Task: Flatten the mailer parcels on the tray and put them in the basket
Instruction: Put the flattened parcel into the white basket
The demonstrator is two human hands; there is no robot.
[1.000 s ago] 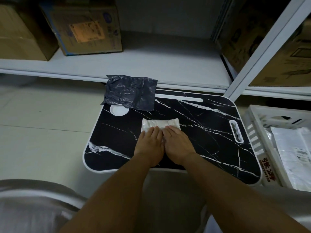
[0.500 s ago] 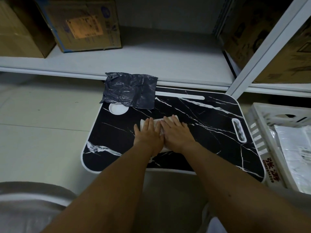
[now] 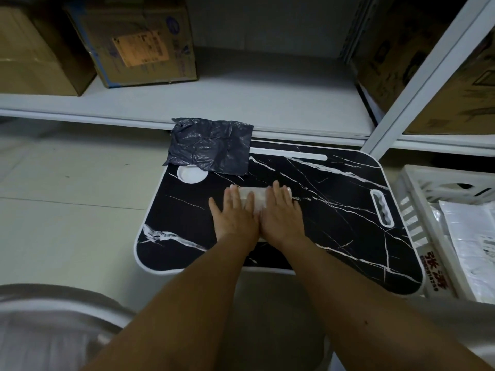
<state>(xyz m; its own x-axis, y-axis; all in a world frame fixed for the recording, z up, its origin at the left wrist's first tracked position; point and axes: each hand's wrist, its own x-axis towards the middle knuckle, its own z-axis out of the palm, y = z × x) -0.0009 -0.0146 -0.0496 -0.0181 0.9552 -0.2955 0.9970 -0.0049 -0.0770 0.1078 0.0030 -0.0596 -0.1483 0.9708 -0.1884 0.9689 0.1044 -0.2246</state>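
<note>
Head view: both hands, left (image 3: 235, 216) and right (image 3: 281, 212), press flat-fingered on white mailer (image 3: 255, 195).

Single head-worn wide-angle view, looking forward and down, close over the tray (image 3: 348, 236), shelving beyond

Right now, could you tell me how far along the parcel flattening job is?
Done: white mailers already lie in the basket. In hand: the left hand and right hand press flat on a white parcel on the tray. Left: move it to the basket, then flatten the crumpled dark mailer at the tray's far corner.
</note>
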